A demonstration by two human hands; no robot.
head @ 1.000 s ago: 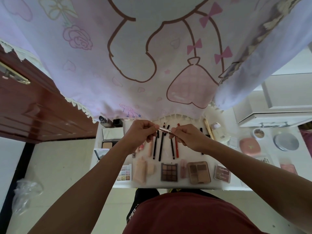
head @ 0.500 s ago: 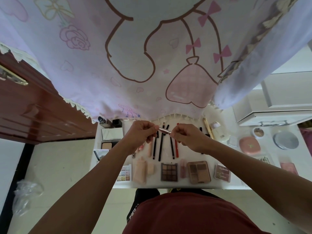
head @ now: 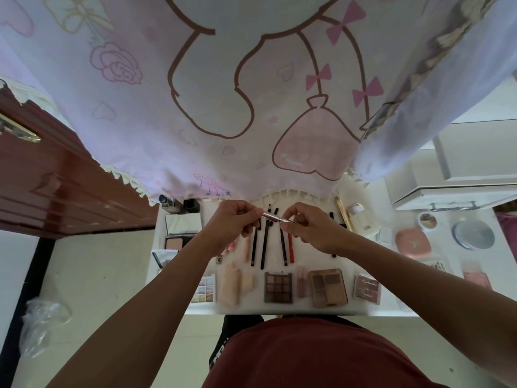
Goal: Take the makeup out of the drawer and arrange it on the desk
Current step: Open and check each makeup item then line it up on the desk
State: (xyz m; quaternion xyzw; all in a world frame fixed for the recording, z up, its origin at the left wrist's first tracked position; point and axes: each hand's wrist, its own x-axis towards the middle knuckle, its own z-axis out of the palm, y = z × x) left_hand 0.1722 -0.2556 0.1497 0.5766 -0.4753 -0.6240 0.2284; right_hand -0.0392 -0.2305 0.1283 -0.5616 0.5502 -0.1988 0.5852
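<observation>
A pink printed cloth (head: 251,93) hangs over the back of the white desk (head: 391,301), mid-frame, where eyeshadow palettes (head: 278,287) lie along the front. At the centre, above the row of pencils (head: 264,245), the left hand (head: 235,222) and the right hand (head: 310,231) each pinch one end of a slim rose-gold pen (head: 272,217). If one pinch slips, the pen may fall and knock the pencils out of line.

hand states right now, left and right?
Left hand: pinching one end of the slim metallic makeup pen.
Right hand: pinching its other end.
</observation>
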